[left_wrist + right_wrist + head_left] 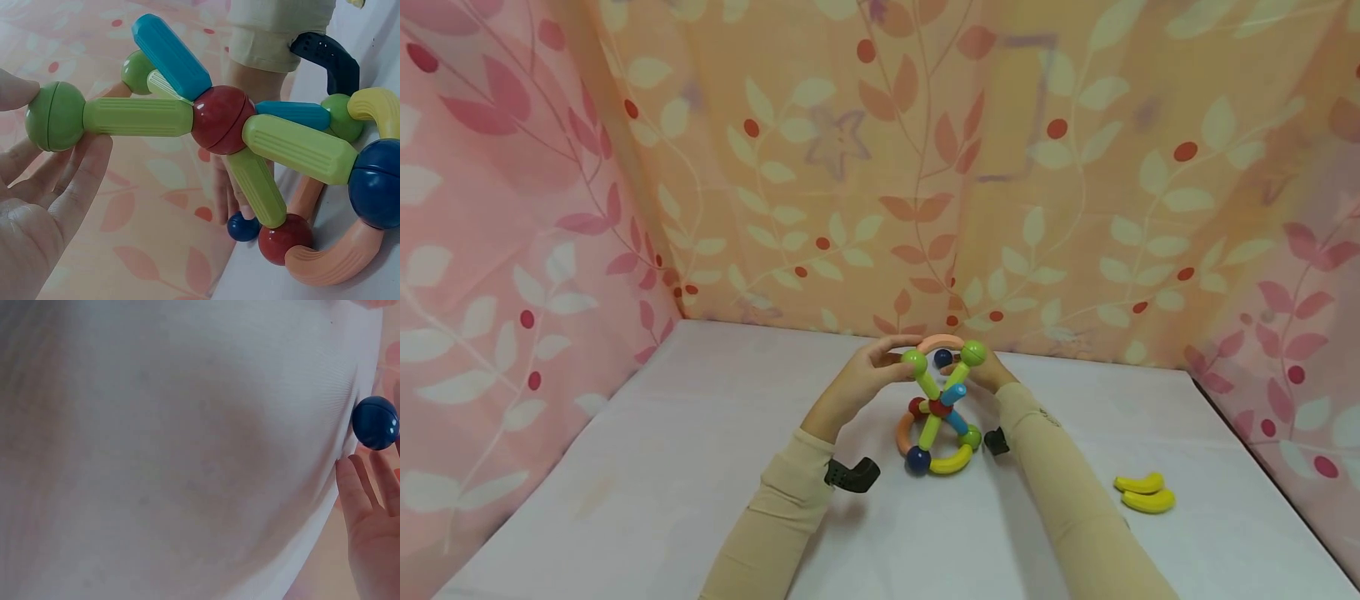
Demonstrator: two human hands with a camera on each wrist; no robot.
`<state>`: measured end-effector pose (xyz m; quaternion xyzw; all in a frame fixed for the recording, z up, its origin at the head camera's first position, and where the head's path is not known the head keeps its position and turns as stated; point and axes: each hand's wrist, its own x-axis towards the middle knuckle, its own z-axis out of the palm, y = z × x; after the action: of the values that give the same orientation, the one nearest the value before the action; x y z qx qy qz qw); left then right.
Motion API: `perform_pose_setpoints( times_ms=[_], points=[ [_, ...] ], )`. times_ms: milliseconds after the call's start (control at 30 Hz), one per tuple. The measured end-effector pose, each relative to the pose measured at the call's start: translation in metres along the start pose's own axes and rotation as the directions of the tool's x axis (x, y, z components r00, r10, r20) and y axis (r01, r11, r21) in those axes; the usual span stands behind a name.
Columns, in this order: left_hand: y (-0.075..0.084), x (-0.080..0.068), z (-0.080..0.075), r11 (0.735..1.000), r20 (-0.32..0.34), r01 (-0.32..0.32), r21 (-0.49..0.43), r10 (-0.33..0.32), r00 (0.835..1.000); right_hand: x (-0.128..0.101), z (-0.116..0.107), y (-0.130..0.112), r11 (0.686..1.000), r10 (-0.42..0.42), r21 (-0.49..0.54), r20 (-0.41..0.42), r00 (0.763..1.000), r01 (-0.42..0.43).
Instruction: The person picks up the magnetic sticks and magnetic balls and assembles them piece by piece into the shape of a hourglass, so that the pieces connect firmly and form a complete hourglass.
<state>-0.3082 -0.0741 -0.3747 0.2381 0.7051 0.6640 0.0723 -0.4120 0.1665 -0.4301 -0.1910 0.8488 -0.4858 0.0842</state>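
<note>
A toy of ribbed rods and balls [940, 412] stands on the white table [700, 467]. Its green, blue and yellow rods meet at a red ball [219, 119]. An orange arc [942, 341] bridges the top. My left hand [880, 371] pinches the upper left green ball [55, 115] between thumb and fingers [81, 181]. My right hand [983, 372] is by the upper right green ball [973, 352] and holds a small dark blue ball [375, 422] at its fingertips [356, 487], just under the arc.
Two loose yellow curved pieces [1144, 492] lie on the table to the right. Leaf-patterned cloth walls [925, 167] close in the back and both sides. Black wrist camera mounts [852, 475] sit near the toy's base.
</note>
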Motion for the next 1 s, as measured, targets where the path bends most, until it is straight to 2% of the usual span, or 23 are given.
perform_pose_setpoints(
  times_ms=[167, 400, 567, 700, 800, 867, 933, 1000],
  points=[
    [0.000, -0.001, 0.000, 1.000, 0.008, 0.000, -0.008, 0.001, 1.000, -0.005, 0.002, -0.005, 1.000, 0.025, 0.010, 0.001, 1.000, -0.025],
    [0.001, -0.002, 0.003, 1.000, 0.007, 0.002, -0.011, -0.002, 1.000, -0.007, 0.003, -0.004, 0.999, -0.018, 0.041, 0.007, 1.000, 0.018],
    [0.000, -0.001, 0.006, 1.000, 0.011, 0.005, -0.014, -0.005, 1.000, -0.013, 0.006, -0.005, 0.999, -0.016, 0.047, -0.028, 0.999, 0.017],
    [0.000, -0.001, 0.006, 1.000, 0.009, 0.013, -0.006, -0.013, 1.000, -0.020, 0.003, -0.014, 0.999, 0.038, -0.021, -0.050, 0.998, -0.039],
    [0.000, -0.001, 0.004, 1.000, 0.009, 0.022, -0.004, -0.022, 1.000, -0.021, -0.001, -0.014, 0.990, 0.057, -0.124, -0.052, 0.997, -0.064],
    [0.000, -0.001, 0.003, 1.000, 0.003, 0.025, 0.000, -0.025, 1.000, -0.022, -0.002, -0.010, 0.984, 0.088, -0.149, -0.058, 0.994, -0.096],
    [0.000, -0.001, 0.002, 1.000, 0.001, 0.024, 0.007, -0.024, 1.000, -0.030, -0.003, -0.010, 0.983, 0.147, -0.096, -0.080, 0.986, -0.155],
    [0.000, 0.000, 0.000, 1.000, -0.006, 0.028, 0.013, -0.028, 1.000, -0.040, -0.004, -0.013, 0.982, 0.190, 0.009, -0.098, 0.977, -0.191]
  ],
)
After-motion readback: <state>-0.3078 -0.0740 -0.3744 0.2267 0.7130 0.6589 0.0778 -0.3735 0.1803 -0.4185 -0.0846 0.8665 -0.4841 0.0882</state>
